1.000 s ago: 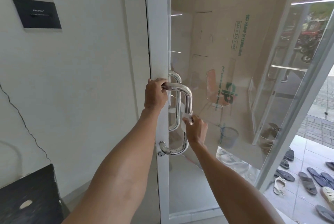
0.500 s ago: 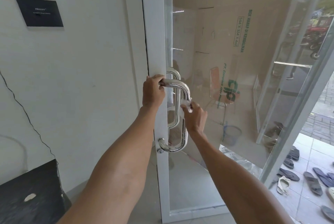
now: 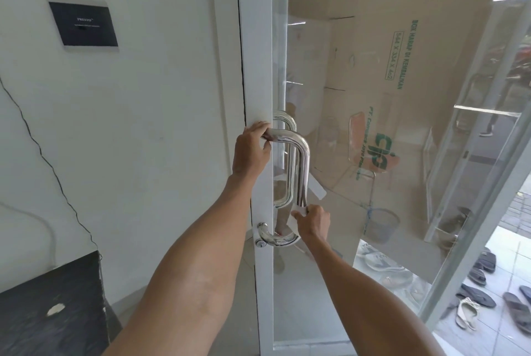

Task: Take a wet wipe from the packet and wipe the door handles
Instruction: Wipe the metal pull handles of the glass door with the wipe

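Wiping is the step in hand: the right hand (image 3: 314, 222) pinches a white wet wipe (image 3: 297, 210) against the lower stretch of the near chrome door handle (image 3: 304, 171), just above its bottom bend, while the left hand (image 3: 250, 153) closes around the top arm of that handle where it meets the white door frame (image 3: 255, 68), apparently steadying the glass door. The wipe sits between the fingers and the tube, partly hidden, so how far it wraps round cannot be told. A second handle (image 3: 287, 160) shows behind the glass. As a judgement, the next move calls for carrying the wipe round the bottom curve, then reaching the far-side handle, keeping pressure on the slick tube.
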Motion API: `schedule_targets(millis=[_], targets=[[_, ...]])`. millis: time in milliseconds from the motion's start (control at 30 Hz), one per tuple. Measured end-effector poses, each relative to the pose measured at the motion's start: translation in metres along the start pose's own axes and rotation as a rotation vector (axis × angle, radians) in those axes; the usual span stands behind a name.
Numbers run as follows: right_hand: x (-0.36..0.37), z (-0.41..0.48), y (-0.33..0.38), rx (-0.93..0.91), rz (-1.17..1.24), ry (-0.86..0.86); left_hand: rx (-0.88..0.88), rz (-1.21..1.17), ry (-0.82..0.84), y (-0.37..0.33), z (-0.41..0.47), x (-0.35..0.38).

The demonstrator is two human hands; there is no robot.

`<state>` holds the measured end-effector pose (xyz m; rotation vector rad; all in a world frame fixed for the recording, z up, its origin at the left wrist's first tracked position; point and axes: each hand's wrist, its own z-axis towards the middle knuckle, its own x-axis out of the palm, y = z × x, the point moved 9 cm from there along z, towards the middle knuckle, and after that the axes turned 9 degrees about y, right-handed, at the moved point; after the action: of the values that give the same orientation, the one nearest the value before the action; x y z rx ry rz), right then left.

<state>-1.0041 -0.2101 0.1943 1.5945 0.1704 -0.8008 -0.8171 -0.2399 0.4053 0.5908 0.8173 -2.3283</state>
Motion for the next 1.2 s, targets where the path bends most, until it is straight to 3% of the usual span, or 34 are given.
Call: schedule_targets(millis=[100, 333, 533, 867, 1033, 1200], targets=[[-0.013, 0.004, 0.020, -0.076, 0.014, -0.028, -0.010, -0.008, -0.018, 0.001, 0.000, 0.001], [-0.060, 0.006, 0.092, -0.336, 0.191, -0.273, -0.032, -0.003, -0.047, 0.004, 0.003, 0.003], [-0.082, 0.012, 0.127, -0.430, 0.182, -0.309, -0.031, -0.016, -0.062, 0.004, 0.004, 0.003], [-0.026, 0.010, 0.049, -0.232, 0.099, -0.135, -0.025, -0.017, -0.053, 0.003, 0.004, 0.002], [-0.002, 0.016, 0.019, -0.134, 0.017, 0.070, -0.027, -0.008, -0.057, 0.003, 0.005, 0.003], [-0.007, 0.017, 0.022, -0.119, 0.394, 0.249, -0.049, -0.008, -0.070, 0.004, 0.004, 0.004]])
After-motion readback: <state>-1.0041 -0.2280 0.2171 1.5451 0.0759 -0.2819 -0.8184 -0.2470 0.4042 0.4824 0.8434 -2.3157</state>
